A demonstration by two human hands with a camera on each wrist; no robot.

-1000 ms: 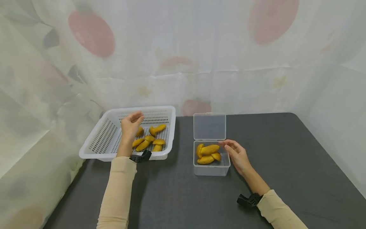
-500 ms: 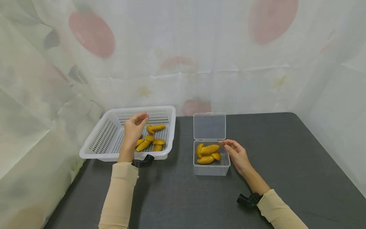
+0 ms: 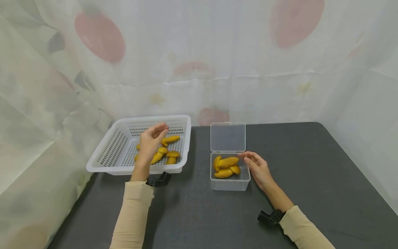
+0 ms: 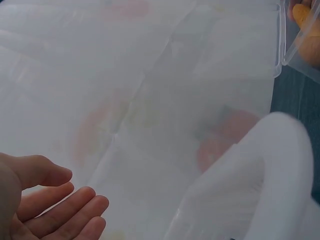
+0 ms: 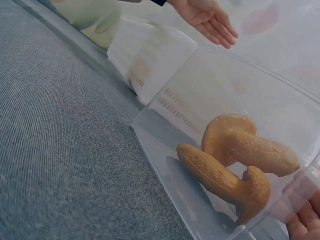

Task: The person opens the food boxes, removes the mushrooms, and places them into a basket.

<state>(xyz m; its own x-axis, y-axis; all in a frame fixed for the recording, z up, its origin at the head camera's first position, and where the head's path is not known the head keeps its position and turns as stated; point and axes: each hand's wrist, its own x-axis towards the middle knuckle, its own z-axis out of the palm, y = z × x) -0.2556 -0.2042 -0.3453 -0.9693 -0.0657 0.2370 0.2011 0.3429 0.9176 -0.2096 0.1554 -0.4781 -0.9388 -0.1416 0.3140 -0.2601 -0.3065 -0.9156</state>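
Note:
My left hand (image 3: pixel 151 141) is raised over the white perforated basket (image 3: pixel 107 148), thumb and fingers relaxed and nothing between them. The left wrist view shows the same hand (image 4: pixel 55 210) with thumb apart from the fingertips. Several yellow-orange mushrooms, one (image 3: pixel 172 157) near the front right, lie in the basket, some partly hidden by that hand. My right hand (image 3: pixel 259 171) rests at the right side of a clear plastic box (image 3: pixel 230 185), fingertips right at its rim. Inside the box lie two mushrooms (image 5: pixel 250 145), one with its cap toward the back left.
The box's clear lid (image 3: pixel 228 137) stands raised at its back. A dark grey table (image 3: pixel 192 214) carries both containers. White printed sheeting (image 3: pixel 199 52) hangs behind the table, with a greenish sheet (image 3: pixel 37 121) at the left.
My left hand has moved rightward over the basket, uncovering mushrooms on its left and covering part of others. A mushroom at the basket's back has shifted slightly. The right hand and box stay still.

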